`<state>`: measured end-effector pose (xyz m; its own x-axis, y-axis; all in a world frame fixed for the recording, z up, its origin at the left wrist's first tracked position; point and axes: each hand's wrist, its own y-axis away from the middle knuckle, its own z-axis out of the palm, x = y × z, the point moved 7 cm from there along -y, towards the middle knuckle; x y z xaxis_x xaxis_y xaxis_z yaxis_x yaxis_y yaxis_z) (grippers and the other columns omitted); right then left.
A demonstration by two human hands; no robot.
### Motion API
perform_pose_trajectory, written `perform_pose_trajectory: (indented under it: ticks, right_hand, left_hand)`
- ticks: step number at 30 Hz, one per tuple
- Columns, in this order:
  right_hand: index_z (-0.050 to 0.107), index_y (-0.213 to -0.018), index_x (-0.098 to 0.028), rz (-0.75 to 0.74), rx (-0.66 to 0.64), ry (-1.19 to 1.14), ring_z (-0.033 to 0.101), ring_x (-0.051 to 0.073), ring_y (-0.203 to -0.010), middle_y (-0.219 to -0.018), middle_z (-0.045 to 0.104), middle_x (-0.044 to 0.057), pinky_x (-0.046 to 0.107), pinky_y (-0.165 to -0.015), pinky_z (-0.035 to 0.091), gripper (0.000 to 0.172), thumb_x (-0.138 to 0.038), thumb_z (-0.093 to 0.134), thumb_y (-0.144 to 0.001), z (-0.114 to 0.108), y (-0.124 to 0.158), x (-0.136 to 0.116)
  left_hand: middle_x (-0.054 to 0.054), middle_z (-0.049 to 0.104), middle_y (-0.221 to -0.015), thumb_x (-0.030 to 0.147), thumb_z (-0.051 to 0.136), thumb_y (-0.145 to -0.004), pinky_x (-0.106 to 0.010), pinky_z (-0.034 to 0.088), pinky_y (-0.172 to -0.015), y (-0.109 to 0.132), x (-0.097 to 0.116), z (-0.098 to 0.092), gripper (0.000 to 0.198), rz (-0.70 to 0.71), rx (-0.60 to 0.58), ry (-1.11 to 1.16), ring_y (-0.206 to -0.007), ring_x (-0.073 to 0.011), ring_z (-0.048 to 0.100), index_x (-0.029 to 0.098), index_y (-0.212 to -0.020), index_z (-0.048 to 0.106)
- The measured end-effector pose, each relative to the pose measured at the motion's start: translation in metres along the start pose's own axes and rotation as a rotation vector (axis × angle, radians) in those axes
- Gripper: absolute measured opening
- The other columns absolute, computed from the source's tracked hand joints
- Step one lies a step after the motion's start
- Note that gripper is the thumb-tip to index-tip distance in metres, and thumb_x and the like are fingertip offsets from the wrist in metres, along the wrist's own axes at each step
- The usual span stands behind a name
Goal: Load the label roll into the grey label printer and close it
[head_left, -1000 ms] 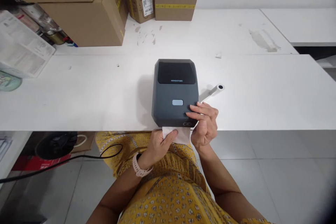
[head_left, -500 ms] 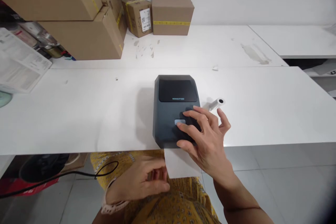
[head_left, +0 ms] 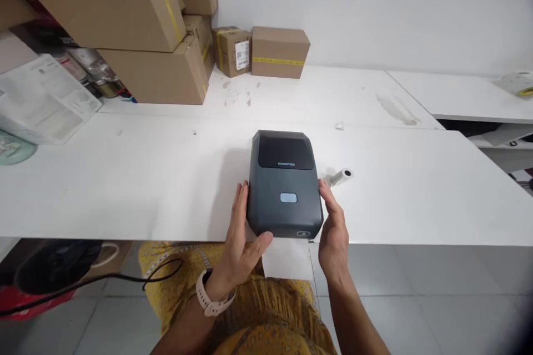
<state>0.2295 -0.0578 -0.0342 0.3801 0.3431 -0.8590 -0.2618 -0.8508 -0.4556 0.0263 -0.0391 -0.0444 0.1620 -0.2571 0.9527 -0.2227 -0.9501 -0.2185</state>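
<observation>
A dark blue-grey label printer (head_left: 285, 186) sits at the front edge of the white table, with a black window on top and a pale blue button. My left hand (head_left: 244, 244) holds its left side, fingers along the wall and thumb at the front lower corner. Against the right side rest the fingers of my right hand (head_left: 334, 230), its thumb hidden; the printer is clasped between both hands. White paper (head_left: 287, 259) hangs below the printer's front, over the table edge. A small white paper roll (head_left: 341, 176) lies just right of the printer.
Stacked cardboard boxes (head_left: 154, 75) stand at the back left, with a small labelled box (head_left: 233, 51) and a wider box (head_left: 280, 52) by the wall. Printed sheets (head_left: 50, 100) lie at far left. A black cable (head_left: 104, 277) runs below the table edge.
My right hand has left the top by the button and moved to the printer's right side. My left hand has risen from below the table edge to the left side.
</observation>
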Motion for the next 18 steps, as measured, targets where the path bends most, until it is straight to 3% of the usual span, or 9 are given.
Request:
perform_pose_trajectory:
  ticks: [3, 11, 18]
  right_hand:
    - [0.045, -0.154, -0.035, 0.014, 0.0, -0.027, 0.028, 0.033, -0.158, -0.167, 0.038, 0.004, 0.069, -0.127, 0.02, 0.064, -0.068, 0.024, -0.102, 0.003, 0.01, 0.005]
    - [0.036, -0.158, -0.031, 0.116, 0.022, -0.051, 0.029, 0.03, -0.158, -0.171, 0.031, 0.006, 0.065, -0.127, 0.027, 0.066, -0.066, 0.025, -0.103, 0.011, 0.015, 0.004]
    - [0.04, -0.157, -0.03, 0.141, 0.076, -0.162, 0.029, 0.032, -0.159, -0.17, 0.032, 0.006, 0.065, -0.127, 0.026, 0.065, -0.065, 0.033, -0.102, 0.016, 0.014, -0.002]
  left_hand:
    - [-0.001, 0.008, -0.176, 0.046, 0.053, -0.102, -0.053, 0.011, -0.134, 0.002, 0.001, -0.001, 0.077, 0.004, 0.018, 0.086, -0.163, -0.032, 0.005, 0.034, -0.166, 0.012]
    - [-0.001, 0.008, -0.176, 0.045, 0.044, -0.105, -0.049, 0.012, -0.134, 0.003, -0.002, 0.009, 0.07, 0.03, 0.101, 0.201, -0.163, -0.0293, 0.006, 0.032, -0.167, 0.013]
    - [-0.002, 0.015, -0.175, 0.047, 0.045, -0.103, -0.049, 0.02, -0.132, 0.001, -0.002, 0.01, 0.07, 0.046, 0.143, 0.232, -0.162, -0.0303, 0.014, 0.031, -0.166, 0.017]
